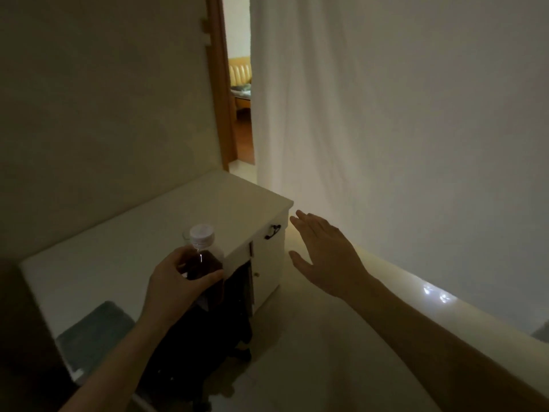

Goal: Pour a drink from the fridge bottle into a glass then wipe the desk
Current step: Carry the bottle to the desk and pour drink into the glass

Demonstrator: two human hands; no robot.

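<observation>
Dim room, white curtain [401,114] filling right side, plain wall [89,99] on left. Narrow doorway [240,99] between them, lit room beyond. White tabletop [133,233] along wall, bare in the middle, with drawer handle [272,231] and small cabinet door [267,278] at far end. Pale floor [297,337] below. Grey-green cloth [92,337] flat on near tabletop end. Dark chair [214,337] tucked against tabletop edge, details lost in shadow. Left hand [175,286] wrapped round bottle [205,263], thumb and fingers closed on upper body, held upright over tabletop front edge. Dark brown liquid inside, white cap [202,233] on. Faint rim of glass [186,234] just behind cap, mostly hidden. Right hand [323,257] empty, fingers spread flat, in air beside cabinet end, touching nothing.
</observation>
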